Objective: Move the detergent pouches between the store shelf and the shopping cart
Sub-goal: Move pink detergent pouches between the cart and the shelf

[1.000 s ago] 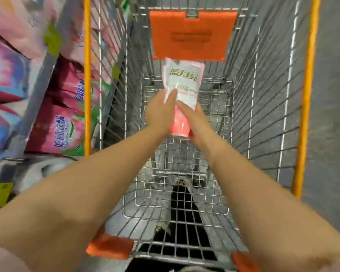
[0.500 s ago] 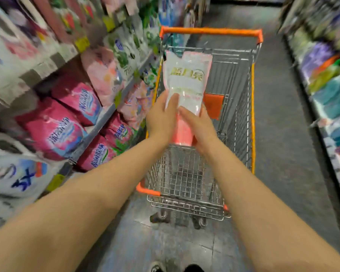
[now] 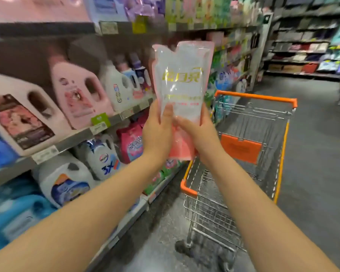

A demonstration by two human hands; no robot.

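I hold a white and pink detergent pouch (image 3: pixel 182 83) upright in front of me, level with the middle shelf. My left hand (image 3: pixel 158 130) grips its lower left edge, thumb across the front. My right hand (image 3: pixel 197 132) grips its lower right side. The wire shopping cart (image 3: pixel 253 154) with orange trim stands to the right, below the pouch, and its basket looks empty. The store shelf (image 3: pixel 110 118) runs along the left. Pink pouches (image 3: pixel 131 146) lie on the lower shelf just left of my hands.
Large pink and white detergent jugs (image 3: pixel 77 95) fill the middle shelf. White and blue jugs (image 3: pixel 67 183) stand on the lower one. The grey aisle floor (image 3: pixel 312 173) opens to the right of the cart. More shelving (image 3: pixel 306 46) stands at the far right.
Both hands have lifted the pouch out of the cart and up to shelf height. My view has risen from the cart basket to the shelf and aisle.
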